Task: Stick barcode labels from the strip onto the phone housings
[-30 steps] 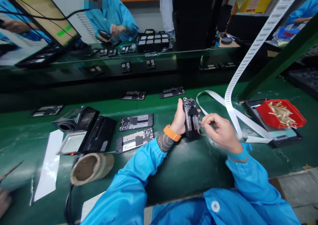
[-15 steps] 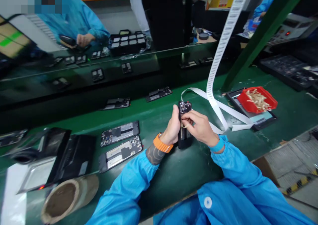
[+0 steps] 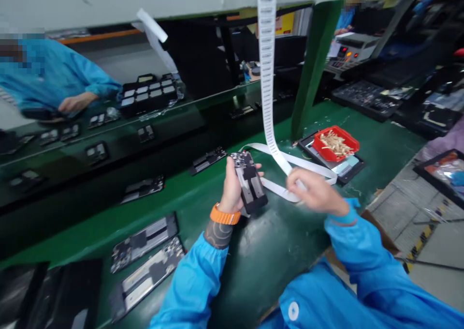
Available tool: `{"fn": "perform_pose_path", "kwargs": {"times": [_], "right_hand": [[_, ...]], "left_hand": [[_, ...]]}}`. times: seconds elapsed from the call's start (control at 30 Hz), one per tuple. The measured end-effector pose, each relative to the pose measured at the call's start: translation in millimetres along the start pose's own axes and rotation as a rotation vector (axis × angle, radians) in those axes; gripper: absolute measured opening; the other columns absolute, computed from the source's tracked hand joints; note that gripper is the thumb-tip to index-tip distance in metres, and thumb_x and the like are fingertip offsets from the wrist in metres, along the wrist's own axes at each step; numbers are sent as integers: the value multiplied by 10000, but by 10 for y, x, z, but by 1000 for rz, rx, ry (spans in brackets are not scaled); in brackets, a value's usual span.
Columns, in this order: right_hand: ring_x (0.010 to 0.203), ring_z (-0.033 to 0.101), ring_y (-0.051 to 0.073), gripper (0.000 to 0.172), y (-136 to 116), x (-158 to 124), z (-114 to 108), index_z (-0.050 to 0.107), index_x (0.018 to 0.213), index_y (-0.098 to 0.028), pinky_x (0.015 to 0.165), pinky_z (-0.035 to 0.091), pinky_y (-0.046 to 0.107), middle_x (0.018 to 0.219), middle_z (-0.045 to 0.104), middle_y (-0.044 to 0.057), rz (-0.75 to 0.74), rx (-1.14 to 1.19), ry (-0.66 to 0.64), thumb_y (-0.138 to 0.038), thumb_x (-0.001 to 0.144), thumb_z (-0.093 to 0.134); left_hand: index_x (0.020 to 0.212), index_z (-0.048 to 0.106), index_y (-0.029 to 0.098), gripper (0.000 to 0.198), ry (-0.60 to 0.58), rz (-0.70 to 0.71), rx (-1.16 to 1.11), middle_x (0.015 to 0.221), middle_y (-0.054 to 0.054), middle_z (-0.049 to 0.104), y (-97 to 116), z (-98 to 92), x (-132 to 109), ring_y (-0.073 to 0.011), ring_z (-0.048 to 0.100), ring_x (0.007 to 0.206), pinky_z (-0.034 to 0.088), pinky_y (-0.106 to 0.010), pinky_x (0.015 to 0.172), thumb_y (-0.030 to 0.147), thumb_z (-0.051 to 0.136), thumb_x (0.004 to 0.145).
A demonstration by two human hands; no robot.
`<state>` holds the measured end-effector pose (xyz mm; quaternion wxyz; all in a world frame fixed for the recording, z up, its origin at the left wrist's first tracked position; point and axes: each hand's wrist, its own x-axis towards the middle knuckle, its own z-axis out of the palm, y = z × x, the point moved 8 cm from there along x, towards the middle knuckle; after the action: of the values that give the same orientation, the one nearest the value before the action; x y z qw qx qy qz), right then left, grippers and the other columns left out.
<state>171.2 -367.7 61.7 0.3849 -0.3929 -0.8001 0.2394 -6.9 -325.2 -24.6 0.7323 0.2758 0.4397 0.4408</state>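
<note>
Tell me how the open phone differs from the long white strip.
The open phone is mostly dark with exposed electronics; the white strip carries rows of dark marks. The phone is short and straight; the strip is long and curving. The phone lies in the left hand; the strip hangs down onto the bench.

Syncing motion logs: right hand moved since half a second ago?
Yes: the right hand shifted rightward, off the phone frame, closer to the red bin.
</note>
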Motion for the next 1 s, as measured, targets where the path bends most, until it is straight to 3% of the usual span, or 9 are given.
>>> {"fn": "perform_pose_path", "kwargs": {"times": [0.1,0.17,0.3,0.43,0.57,0.7,0.77,0.87,1.0], "right_hand": [[754,606,219,98,813,-151,-1198,589,853,-207,722,457,337,810,662,63,331,-425,469,-240,916,522],[752,601,230,124,1349,-125,-1596,606,817,-180,726,435,346,795,672,97,529,-677,405,-199,888,506],[791,589,264,216,1954,-24,-1777,608,700,-173,764,417,378,781,664,138,591,-800,213,-264,887,552],[1000,575,329,175,1803,-84,-1811,652,974,-131,864,430,438,1050,651,198,536,-825,355,-206,831,586],[1005,598,305,204,1003,-22,-1364,624,1060,-181,897,474,470,1093,636,145,268,-617,567,-204,858,604],[851,639,219,55,204,179,-236,629,960,-224,749,537,363,915,657,54,-15,-111,286,-195,918,607],[902,650,219,73,-38,187,142,639,974,-216,786,551,370,950,664,65,-114,-23,213,-168,930,608],[944,650,229,128,-173,130,370,656,1032,-218,821,558,400,1006,667,84,-264,-41,171,-142,945,601],[882,642,225,248,-246,3,395,672,1116,-257,756,555,403,977,683,68,-480,-149,135,-103,929,620]], "left_hand": [[1132,678,152,802,-106,-75,66,820,-114,747,88,144,262,-231,716,635,584,-338,578,826,314,893],[1138,672,136,843,-176,-149,134,779,-124,736,59,269,467,-245,708,598,573,-345,533,851,311,874],[1127,685,159,834,-291,-165,111,755,-107,715,-43,559,788,-230,690,605,571,-348,547,864,328,862],[1176,687,169,783,-443,-128,-11,885,-124,724,-96,727,759,-229,688,694,592,-381,625,823,365,891],[1296,622,134,847,-584,-169,-154,1158,-182,694,-68,670,385,-263,696,791,601,-441,655,808,275,919],[1356,576,64,995,-625,-198,-270,1101,-220,695,-34,455,-76,-300,696,821,584,-455,696,869,250,869],[1359,572,41,1049,-607,-199,-324,1026,-219,704,-39,331,-275,-305,692,806,571,-450,702,895,250,842],[1351,587,44,1069,-563,-219,-427,970,-207,706,-101,182,-516,-298,677,788,552,-449,706,905,224,832],[1306,628,89,1006,-523,-245,-615,931,-182,709,-218,128,-716,-289,662,789,537,-431,668,868,163,871]]}}
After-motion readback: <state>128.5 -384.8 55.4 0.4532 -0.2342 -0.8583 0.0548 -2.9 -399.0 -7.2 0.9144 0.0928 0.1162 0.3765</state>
